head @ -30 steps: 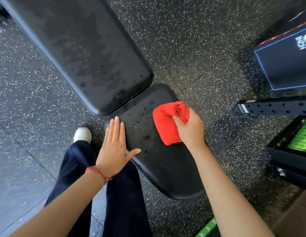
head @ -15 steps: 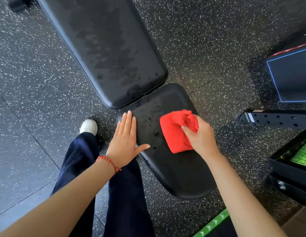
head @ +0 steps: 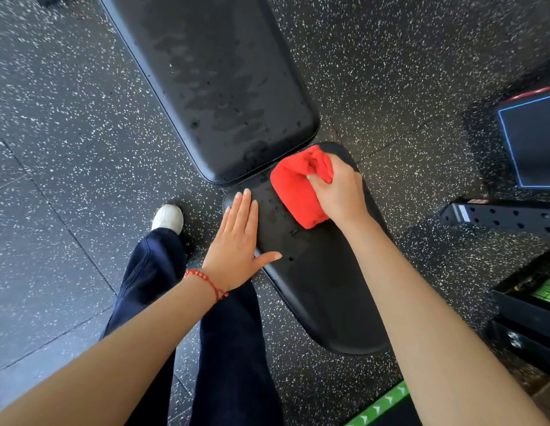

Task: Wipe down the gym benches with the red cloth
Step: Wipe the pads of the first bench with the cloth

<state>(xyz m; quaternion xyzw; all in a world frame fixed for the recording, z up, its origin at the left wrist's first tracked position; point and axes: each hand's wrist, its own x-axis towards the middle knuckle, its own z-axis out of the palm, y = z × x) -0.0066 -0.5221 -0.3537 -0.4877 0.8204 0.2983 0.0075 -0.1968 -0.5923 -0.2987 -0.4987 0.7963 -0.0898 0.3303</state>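
Speckled black rubber flooring (head: 83, 124) fills the frame, with open room on the left and upper right. From my seat, the right hand (head: 340, 192) is closed around the bunched red cloth (head: 298, 192), pressing it on the upper end of the seat pad (head: 323, 290) at centre, just below the gap to the backrest pad (head: 224, 87). The left hand (head: 237, 241) lies flat and open, fingers together, holding nothing, on the seat pad's left edge, near the cloth but apart from it. I count two pads, one cloth, two hands, one red bracelet (head: 206, 279) on the left wrist. Droplets sit on both pads. One white shoe (head: 168, 217) stands left of the seat pad. A perforated black rail (head: 498, 215) crowds the right edge.
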